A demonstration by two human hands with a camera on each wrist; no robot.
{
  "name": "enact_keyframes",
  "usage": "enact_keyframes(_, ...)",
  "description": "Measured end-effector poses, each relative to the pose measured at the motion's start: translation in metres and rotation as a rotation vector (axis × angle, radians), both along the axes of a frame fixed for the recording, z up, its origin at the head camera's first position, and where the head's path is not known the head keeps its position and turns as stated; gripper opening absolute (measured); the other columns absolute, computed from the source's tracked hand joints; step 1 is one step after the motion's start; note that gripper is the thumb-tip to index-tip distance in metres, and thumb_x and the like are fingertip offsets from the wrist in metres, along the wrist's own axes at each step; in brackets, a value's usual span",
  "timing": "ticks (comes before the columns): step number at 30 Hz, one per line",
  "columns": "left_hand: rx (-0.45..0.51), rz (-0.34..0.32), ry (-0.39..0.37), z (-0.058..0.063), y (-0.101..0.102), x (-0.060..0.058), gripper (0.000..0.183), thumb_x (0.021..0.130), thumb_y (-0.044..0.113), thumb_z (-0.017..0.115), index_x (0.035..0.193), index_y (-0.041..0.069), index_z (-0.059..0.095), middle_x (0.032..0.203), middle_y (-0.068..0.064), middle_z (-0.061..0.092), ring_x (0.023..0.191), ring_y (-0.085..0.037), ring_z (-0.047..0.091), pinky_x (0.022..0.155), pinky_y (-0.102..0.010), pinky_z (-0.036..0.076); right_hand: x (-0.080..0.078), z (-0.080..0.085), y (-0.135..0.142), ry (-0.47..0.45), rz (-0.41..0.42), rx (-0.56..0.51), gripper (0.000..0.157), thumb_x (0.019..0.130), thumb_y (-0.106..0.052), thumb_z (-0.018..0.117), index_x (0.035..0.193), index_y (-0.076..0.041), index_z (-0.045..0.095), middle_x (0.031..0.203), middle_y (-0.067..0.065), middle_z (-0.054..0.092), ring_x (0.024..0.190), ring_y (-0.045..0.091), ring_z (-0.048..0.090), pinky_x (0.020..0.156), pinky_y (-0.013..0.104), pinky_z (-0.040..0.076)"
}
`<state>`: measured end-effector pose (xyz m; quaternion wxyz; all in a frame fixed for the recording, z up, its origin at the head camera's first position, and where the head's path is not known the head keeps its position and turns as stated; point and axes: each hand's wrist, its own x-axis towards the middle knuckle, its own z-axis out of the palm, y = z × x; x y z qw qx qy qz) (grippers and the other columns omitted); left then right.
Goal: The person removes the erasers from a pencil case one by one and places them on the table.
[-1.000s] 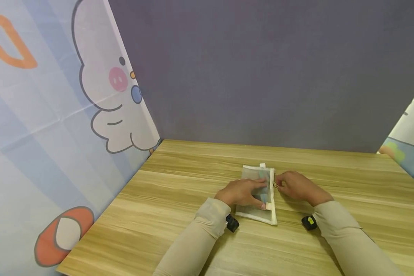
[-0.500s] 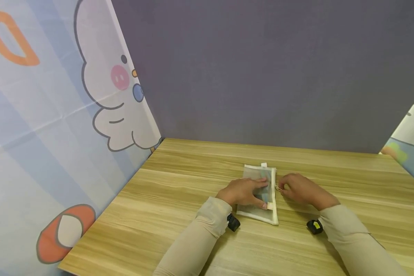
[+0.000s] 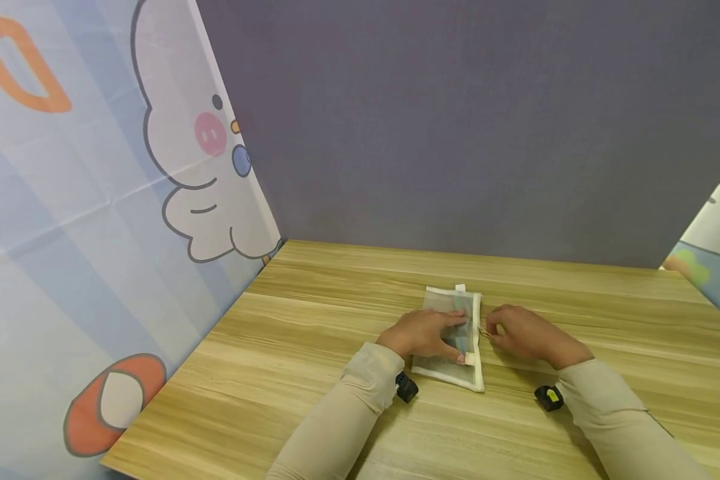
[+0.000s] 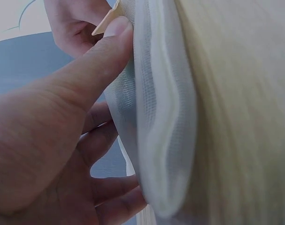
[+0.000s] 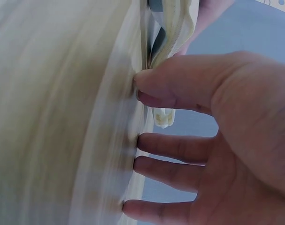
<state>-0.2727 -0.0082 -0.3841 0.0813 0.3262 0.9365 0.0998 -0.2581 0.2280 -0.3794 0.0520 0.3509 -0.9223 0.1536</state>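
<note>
A see-through mesh zipper pouch (image 3: 444, 369) with white trim lies flat on the table. Something bluish shows through its mesh, too faint to identify. My left hand (image 3: 423, 333) rests on the pouch with fingers spread, its thumb beside a small pale tab (image 3: 470, 359) near the right edge. At that same edge my right hand (image 3: 525, 335) pinches the zipper pull (image 3: 485, 333) between thumb and forefinger. In the right wrist view, the zipper edge (image 5: 180, 33) stands partly gapped, and the other fingers touch the table. The left wrist view has the pouch side (image 4: 165, 140) bulging slightly.
The wooden table (image 3: 312, 320) runs back to a dark grey panel (image 3: 456, 127). A printed cartoon cloth (image 3: 96, 253) hangs along the left side, and another piece (image 3: 711, 267) shows at the right. Both wrists carry small black cameras (image 3: 406, 387).
My right hand has moved slightly toward the near end of the pouch's right edge, with the zipper pull in its fingers. The left hand stays on the pouch. The head view has shifted a little.
</note>
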Motion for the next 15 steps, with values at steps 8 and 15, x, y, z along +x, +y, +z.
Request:
enact_keyframes(8, -0.011, -0.007, 0.013, -0.0011, 0.0014, -0.0005, 0.083, 0.081, 0.066, 0.072, 0.153, 0.040, 0.041, 0.155, 0.030, 0.028, 0.142, -0.008, 0.035, 0.111, -0.035, 0.036, 0.0006, 0.0020, 0.0008, -0.018, 0.015, -0.001, 0.026, 0.082, -0.001, 0.070, 0.072, -0.021, 0.057, 0.083, -0.006, 0.056, 0.076, 0.012, 0.049, 0.064, 0.032, 0.042)
enact_keyframes(15, -0.024, 0.004, 0.013, 0.0005, 0.0015, -0.0002, 0.083, 0.081, 0.066, 0.071, 0.153, 0.040, 0.040, 0.156, 0.029, 0.027, 0.142, -0.009, 0.036, 0.111, -0.035, 0.037, 0.0011, 0.0058, 0.0023, -0.062, 0.065, -0.006, 0.024, 0.081, -0.001, 0.068, 0.074, -0.021, 0.059, 0.089, -0.006, 0.059, 0.076, 0.013, 0.051, 0.065, 0.031, 0.043)
